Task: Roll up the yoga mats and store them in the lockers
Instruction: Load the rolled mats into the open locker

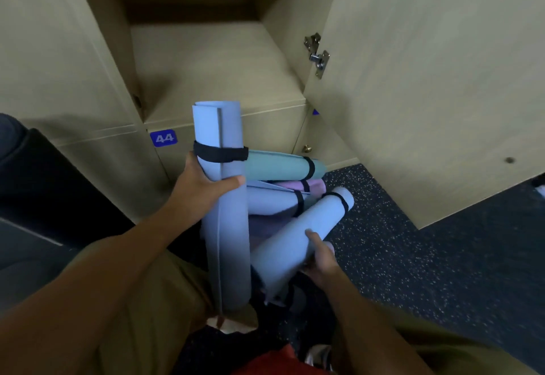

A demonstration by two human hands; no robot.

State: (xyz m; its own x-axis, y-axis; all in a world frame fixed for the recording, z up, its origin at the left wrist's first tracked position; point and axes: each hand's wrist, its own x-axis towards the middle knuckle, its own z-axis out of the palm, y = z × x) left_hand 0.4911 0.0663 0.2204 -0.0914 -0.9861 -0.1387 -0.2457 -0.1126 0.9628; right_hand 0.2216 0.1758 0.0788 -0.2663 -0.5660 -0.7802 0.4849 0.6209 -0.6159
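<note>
My left hand (pixel 203 186) grips a rolled light-blue yoga mat (pixel 225 212) that stands nearly upright, bound by a black strap near its top. My right hand (pixel 320 259) holds a second rolled light-blue mat (pixel 298 242) that leans to the right. Behind them, on the floor, lies a pile of strapped rolls: a teal mat (pixel 280 165), a pink mat (pixel 295 186) and another blue one (pixel 271 200). Straight ahead is an open beige locker (pixel 212 62) with nothing on its shelf.
The locker's door (pixel 427 79) stands open on the right, with metal hinges on its inner edge. Below the open compartment is a shut locker labelled 44 (pixel 163 138). The floor (pixel 413 250) is dark speckled rubber. A dark object (pixel 35 186) stands at the left.
</note>
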